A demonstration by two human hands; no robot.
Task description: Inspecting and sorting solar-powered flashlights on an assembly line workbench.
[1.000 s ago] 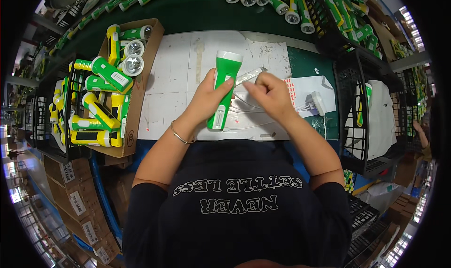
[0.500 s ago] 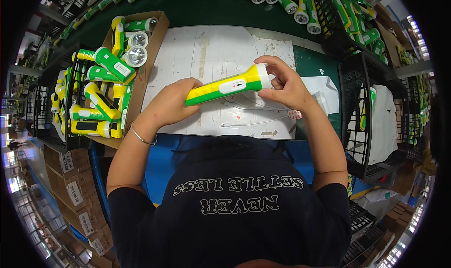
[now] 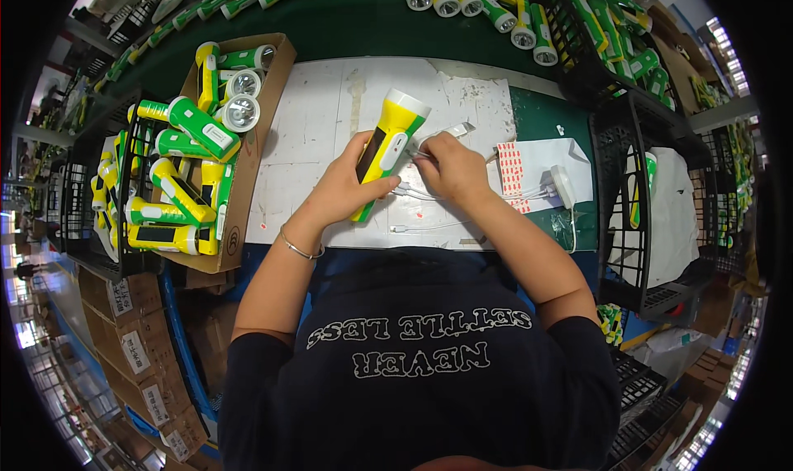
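My left hand (image 3: 345,192) grips a yellow and green flashlight (image 3: 388,145) by its handle, lens end pointing away from me, over a white work mat (image 3: 322,116). My right hand (image 3: 450,167) pinches a white cable plug (image 3: 423,151) against the flashlight's side near its white switch. White cables (image 3: 462,195) trail from under that hand toward a white charger (image 3: 562,186) on the right.
A cardboard box (image 3: 252,153) and a black wire basket (image 3: 124,223) on the left hold several green and yellow flashlights. More flashlights (image 3: 496,9) lie along the far edge. Red sticker sheets (image 3: 512,170) lie right of my hand. Black wire baskets (image 3: 636,198) stand at the right.
The flashlight has been turned from lying crosswise back to pointing away from me. My right hand has moved from its lens end down to its side, with the plug.
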